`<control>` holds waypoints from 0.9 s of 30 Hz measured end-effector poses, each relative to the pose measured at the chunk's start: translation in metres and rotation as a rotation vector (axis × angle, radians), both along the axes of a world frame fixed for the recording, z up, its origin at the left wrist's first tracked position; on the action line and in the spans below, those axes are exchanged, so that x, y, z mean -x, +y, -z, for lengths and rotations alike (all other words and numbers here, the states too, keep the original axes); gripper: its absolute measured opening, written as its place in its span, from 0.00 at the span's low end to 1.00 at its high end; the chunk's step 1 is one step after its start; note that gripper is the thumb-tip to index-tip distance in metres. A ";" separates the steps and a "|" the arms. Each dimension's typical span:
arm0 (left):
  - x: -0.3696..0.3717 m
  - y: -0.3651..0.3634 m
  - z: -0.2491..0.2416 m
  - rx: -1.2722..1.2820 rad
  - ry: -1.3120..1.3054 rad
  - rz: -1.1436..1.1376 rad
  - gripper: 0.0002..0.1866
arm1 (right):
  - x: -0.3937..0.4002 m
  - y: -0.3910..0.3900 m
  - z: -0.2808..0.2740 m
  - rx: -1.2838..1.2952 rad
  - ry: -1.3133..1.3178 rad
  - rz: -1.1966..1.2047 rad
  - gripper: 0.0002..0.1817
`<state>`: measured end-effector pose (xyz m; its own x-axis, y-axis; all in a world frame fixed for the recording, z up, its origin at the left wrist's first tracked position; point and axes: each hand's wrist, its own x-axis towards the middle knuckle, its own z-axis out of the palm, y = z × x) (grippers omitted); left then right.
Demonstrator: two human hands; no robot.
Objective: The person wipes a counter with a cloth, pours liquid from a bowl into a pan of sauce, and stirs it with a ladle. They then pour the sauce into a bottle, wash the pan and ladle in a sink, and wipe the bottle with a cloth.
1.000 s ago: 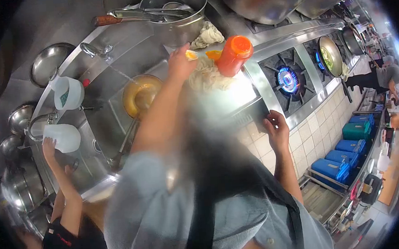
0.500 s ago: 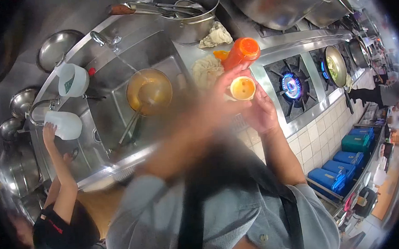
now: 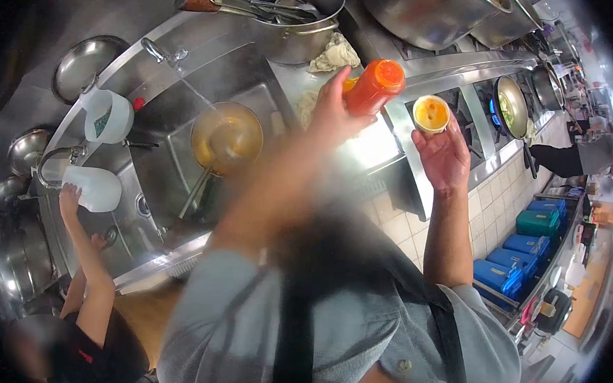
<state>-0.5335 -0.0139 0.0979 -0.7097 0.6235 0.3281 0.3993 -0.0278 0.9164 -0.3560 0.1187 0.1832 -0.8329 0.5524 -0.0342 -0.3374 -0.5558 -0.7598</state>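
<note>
My left hand [image 3: 331, 116] has its thumb and fingers around the lower part of a red bottle [image 3: 374, 89] over the steel counter. An orange tip shows beside the bottle, partly covered by it. To the right, my right hand [image 3: 447, 156] holds up a small pale cup [image 3: 430, 122] with yellow-orange contents and darker spots. Steam or smear blurs my left forearm. A pan [image 3: 254, 140] with yellowish liquid sits in the sink [image 3: 165, 116], with tap water running into it.
A person's hand [image 3: 70, 199] at left holds a white container [image 3: 99, 189]. A pot of utensils [image 3: 297, 41] and a cloth [image 3: 334, 53] stand at the back. A frying pan [image 3: 512, 105] is over a burner at right. Blue bins [image 3: 497, 275] line the lower right.
My right hand has carried the cup right, away from my left hand and in front of the near burner. My left hand has shifted left and now shows around the bottle.
</note>
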 end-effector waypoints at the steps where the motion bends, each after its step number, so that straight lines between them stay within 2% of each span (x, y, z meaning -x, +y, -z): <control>1: 0.004 0.010 -0.001 0.034 0.063 -0.042 0.53 | -0.006 0.000 0.006 0.000 -0.003 0.003 0.25; 3: 0.009 0.025 -0.002 0.066 0.128 -0.075 0.53 | -0.020 0.000 0.016 0.050 -0.121 0.079 0.25; 5: 0.013 0.037 -0.001 0.080 0.222 -0.089 0.50 | -0.035 0.001 0.024 0.061 -0.137 0.117 0.25; 9: 0.017 0.059 0.007 0.083 0.245 -0.088 0.47 | -0.065 0.000 0.029 0.053 -0.158 0.188 0.25; 11: 0.019 0.064 0.009 -0.002 0.145 -0.005 0.47 | -0.080 0.000 0.035 0.053 -0.181 0.226 0.26; 17: 0.019 0.066 0.009 0.054 0.117 -0.011 0.43 | -0.107 -0.005 0.051 0.121 -0.251 0.278 0.25; 21: 0.022 0.067 0.012 0.080 0.084 0.001 0.43 | -0.100 -0.004 0.060 0.121 -0.330 0.251 0.20; 24: 0.023 0.061 0.015 0.064 0.049 0.010 0.44 | -0.080 0.002 0.084 0.001 -0.446 0.132 0.16; 27: 0.025 0.039 0.021 0.114 0.053 -0.033 0.47 | -0.054 0.008 0.107 -0.042 -0.510 -0.012 0.16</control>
<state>-0.5586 0.0250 0.0766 -0.7140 0.6353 0.2943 0.4464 0.0893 0.8904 -0.3022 0.1265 0.0762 -0.7224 0.5523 -0.4162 0.0885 -0.5231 -0.8477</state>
